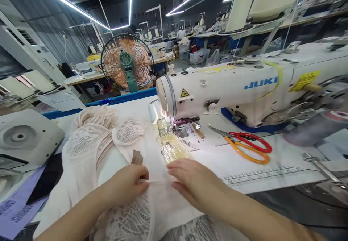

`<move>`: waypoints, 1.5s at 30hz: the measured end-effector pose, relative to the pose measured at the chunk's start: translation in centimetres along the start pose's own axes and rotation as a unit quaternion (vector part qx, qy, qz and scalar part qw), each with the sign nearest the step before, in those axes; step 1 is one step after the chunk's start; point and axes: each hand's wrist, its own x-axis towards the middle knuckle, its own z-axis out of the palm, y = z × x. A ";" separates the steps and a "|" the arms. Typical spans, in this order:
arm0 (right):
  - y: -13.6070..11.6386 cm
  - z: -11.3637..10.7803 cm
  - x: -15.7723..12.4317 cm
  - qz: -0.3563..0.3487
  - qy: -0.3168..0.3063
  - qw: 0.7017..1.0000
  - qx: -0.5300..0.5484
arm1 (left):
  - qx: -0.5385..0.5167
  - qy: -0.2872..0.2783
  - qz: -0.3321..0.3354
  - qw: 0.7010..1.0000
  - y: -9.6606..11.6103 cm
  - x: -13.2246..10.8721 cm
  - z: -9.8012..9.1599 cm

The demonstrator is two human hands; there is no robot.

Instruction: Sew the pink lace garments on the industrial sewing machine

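Observation:
A pale lace bra [132, 217] lies at the table's front, partly under my hands. My left hand [126, 183] is closed, thumb and forefinger pinching the fabric's edge. Opposite it, my right hand [198, 183] holds the same edge, its fingers together above and the thumb below. The edge runs straight between the two hands. A small brown piece [137, 157] sticks up just beyond my left fingers. Clear film over a yellowish strip [171, 145] leads from my right fingertips to the needle area of the white sewing machine [217, 88].
Scissors with red and orange handles [247, 145] lie right of the needle area. A pile of lace bras [89, 139] sits at left. A printed ruler scale [258, 175] runs along the front edge. A fan [127, 63] stands behind the table, and a thread cone [312, 128] at right.

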 end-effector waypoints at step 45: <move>-2.3 3.9 -7.8 0.039 -0.213 0.950 0.225 | -0.295 -0.148 -0.021 0.944 -3.1 -7.1 7.5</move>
